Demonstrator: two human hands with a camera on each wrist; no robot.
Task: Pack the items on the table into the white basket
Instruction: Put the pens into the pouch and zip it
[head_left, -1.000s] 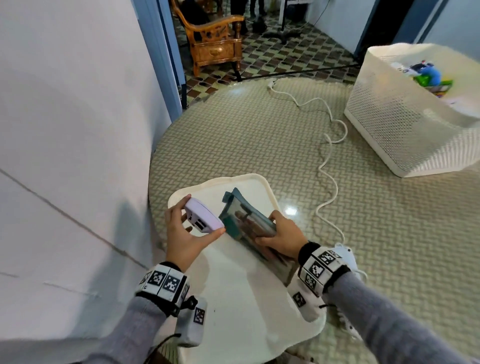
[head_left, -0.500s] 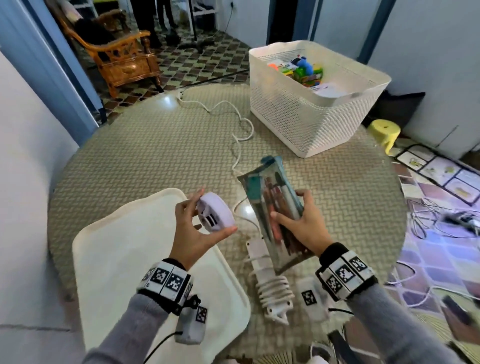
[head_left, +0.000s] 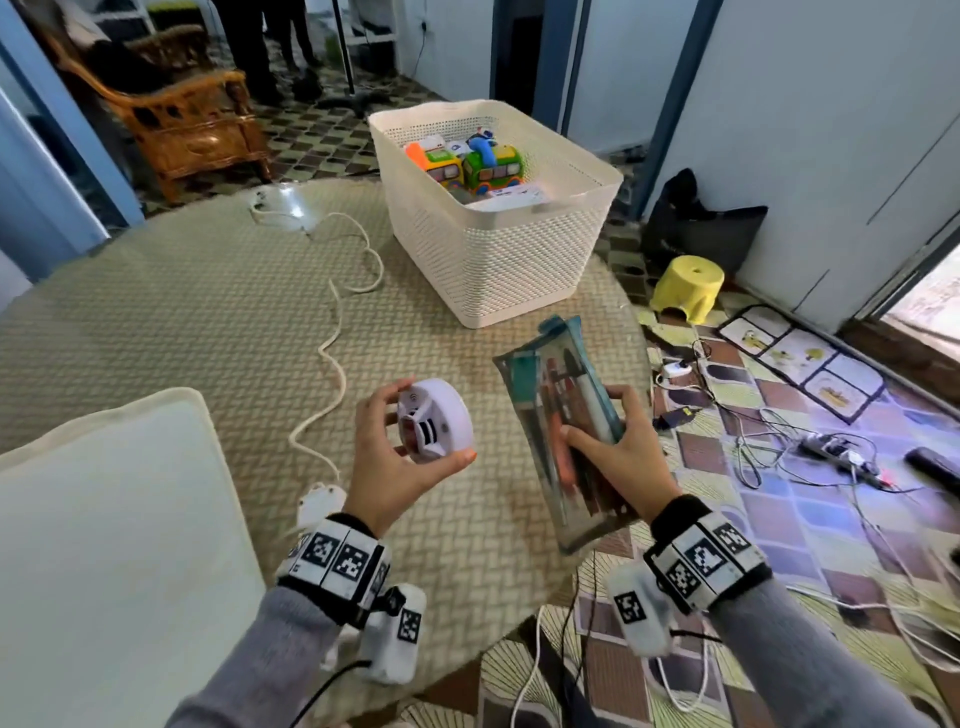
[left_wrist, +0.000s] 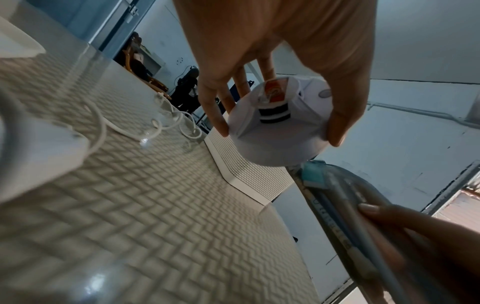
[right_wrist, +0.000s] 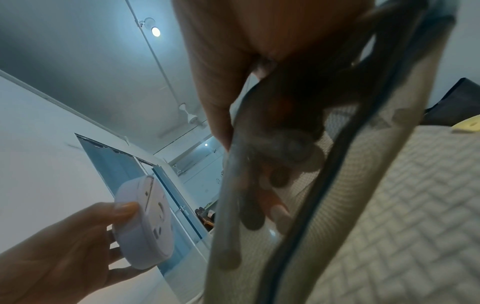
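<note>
Nearest you, your left hand holds the round white device by its rim, thumb below and fingers curled over the far edge, lifted clear of the counter; just beside it, your right hand grips the clear pencil pouch around its middle, thumb across the front, the pouch slanting up and away with pens showing through it; both things are in the air, apart from each other. To your left lies a white tray; a white cable snakes across the counter ahead of your hands. Farther on, near the counter's far right edge, stands the white basket, open-topped, with toy buses and a flat white box already inside. Beyond it are a wooden chair and a yellow stool on the floor.

You look to be mid-carry, both items picked and neither yet delivered; the next move calls for reaching both hands forward over the basket's near rim, lowering, then letting go; tip the long pouch flatter so it clears the rim and settles beside the toys.
</note>
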